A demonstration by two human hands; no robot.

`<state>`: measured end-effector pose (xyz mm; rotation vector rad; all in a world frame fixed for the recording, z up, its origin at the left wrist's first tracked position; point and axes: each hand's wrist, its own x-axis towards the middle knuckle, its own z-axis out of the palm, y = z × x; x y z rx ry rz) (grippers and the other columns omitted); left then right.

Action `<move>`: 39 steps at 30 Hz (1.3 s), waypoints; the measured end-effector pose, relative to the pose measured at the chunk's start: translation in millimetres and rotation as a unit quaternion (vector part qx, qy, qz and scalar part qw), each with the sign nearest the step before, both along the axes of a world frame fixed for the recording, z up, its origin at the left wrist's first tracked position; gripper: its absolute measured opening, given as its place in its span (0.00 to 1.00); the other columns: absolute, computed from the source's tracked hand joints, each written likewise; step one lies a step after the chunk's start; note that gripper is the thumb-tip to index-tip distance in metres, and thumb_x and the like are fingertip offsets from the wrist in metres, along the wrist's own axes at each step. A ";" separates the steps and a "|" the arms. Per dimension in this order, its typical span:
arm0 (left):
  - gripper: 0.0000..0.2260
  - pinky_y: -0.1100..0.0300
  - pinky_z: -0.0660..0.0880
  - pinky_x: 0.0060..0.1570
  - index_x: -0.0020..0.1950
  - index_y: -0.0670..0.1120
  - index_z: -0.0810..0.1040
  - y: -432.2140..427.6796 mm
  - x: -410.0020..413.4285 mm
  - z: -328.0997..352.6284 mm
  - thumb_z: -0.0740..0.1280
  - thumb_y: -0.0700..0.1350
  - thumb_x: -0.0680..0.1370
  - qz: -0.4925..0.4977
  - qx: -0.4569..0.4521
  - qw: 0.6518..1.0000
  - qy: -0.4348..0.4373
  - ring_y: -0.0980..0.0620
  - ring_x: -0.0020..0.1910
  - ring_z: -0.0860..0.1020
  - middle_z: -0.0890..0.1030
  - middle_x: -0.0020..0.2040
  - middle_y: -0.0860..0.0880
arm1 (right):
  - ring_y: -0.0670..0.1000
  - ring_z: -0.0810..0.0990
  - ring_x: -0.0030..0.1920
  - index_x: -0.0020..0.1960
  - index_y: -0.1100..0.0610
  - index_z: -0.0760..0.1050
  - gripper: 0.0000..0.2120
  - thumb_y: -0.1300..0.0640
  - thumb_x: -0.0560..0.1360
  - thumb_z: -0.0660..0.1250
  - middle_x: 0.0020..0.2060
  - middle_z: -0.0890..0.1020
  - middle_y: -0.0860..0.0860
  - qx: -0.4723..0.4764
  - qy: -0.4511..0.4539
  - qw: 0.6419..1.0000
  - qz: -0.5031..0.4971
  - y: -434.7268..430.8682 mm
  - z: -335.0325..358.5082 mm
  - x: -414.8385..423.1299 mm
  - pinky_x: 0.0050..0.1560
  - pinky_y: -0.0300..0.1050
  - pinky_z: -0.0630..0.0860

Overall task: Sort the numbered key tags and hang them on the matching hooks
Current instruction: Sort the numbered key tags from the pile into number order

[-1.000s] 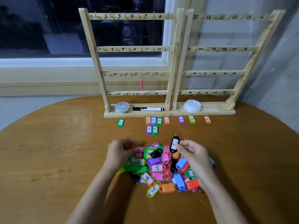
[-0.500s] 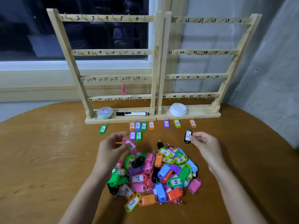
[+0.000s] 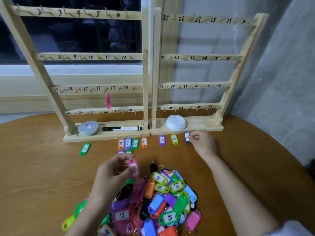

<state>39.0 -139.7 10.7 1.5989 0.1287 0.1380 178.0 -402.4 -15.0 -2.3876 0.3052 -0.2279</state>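
Two wooden racks stand side by side at the table's [image 3: 42,176] twelve o'clock edge, the left rack [image 3: 88,57] and the right rack [image 3: 201,57], their rails numbered by hand. One hung pink tag [image 3: 107,101] dangles from the left rack's third rail, between the marks 16 and 17.

Seven tags lie in a row just before the rack bases: green 3 [image 3: 84,148], orange 8 [image 3: 121,143], blue 9 [image 3: 127,143], green 10 [image 3: 135,143], orange 11 [image 3: 144,142], purple 13 [image 3: 162,140] and yellow-green 15 [image 3: 174,139]. Two more, a purple tag [image 3: 121,152] and a green tag [image 3: 128,151], show only their tops past the left hand [image 3: 110,174]. One pile [image 3: 162,201] of mixed tags, too many to count, lies at six o'clock.

The left hand's fingers [image 3: 124,156] curl around one held pink tag [image 3: 134,167], pinched upright at the pile's eleven o'clock edge. Its number is blurred.

The right hand [image 3: 202,143], at one o'clock from the pile, pinches one black tag [image 3: 187,137] with its fingers [image 3: 194,136]. The tag sits at their nine o'clock, just beside yellow-green 15. Whether it touches the table I cannot tell.

On the bases rest one round tub [image 3: 88,128], one marker [image 3: 121,128] and one stack of white lids [image 3: 175,122].
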 end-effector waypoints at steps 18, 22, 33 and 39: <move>0.15 0.70 0.74 0.32 0.49 0.44 0.81 -2.8 -2.5 13.6 0.68 0.26 0.71 -0.015 -0.012 1.000 -0.003 0.57 0.31 0.79 0.82 0.34 0.49 | 0.47 0.79 0.46 0.44 0.50 0.82 0.04 0.51 0.75 0.69 0.41 0.82 0.44 -0.049 -0.011 0.999 -0.010 -6.8 0.6 -1.5 0.38 0.41 0.73; 0.14 0.70 0.74 0.31 0.49 0.42 0.81 0.9 -5.9 16.6 0.67 0.25 0.71 -0.008 -0.038 0.999 -0.007 0.57 0.31 0.79 0.81 0.33 0.49 | 0.51 0.72 0.53 0.53 0.50 0.81 0.09 0.50 0.77 0.66 0.49 0.82 0.45 -0.152 -0.086 0.985 0.016 -16.3 -8.8 -21.7 0.44 0.45 0.72; 0.14 0.70 0.75 0.32 0.49 0.43 0.80 -0.8 -7.8 14.7 0.68 0.26 0.71 -0.017 -0.039 0.999 0.002 0.57 0.32 0.79 0.82 0.34 0.50 | 0.47 0.65 0.66 0.67 0.45 0.72 0.18 0.44 0.81 0.54 0.67 0.72 0.38 -0.255 -0.051 0.959 0.115 -29.0 -18.6 -42.1 0.61 0.48 0.63; 0.14 0.70 0.74 0.32 0.49 0.43 0.81 -1.1 -8.7 12.7 0.68 0.26 0.71 -0.013 -0.037 0.999 0.005 0.57 0.31 0.79 0.82 0.33 0.50 | 0.48 0.64 0.67 0.69 0.44 0.70 0.20 0.42 0.81 0.52 0.68 0.71 0.39 -0.299 -0.035 0.947 0.111 -21.8 -21.5 -44.4 0.61 0.49 0.63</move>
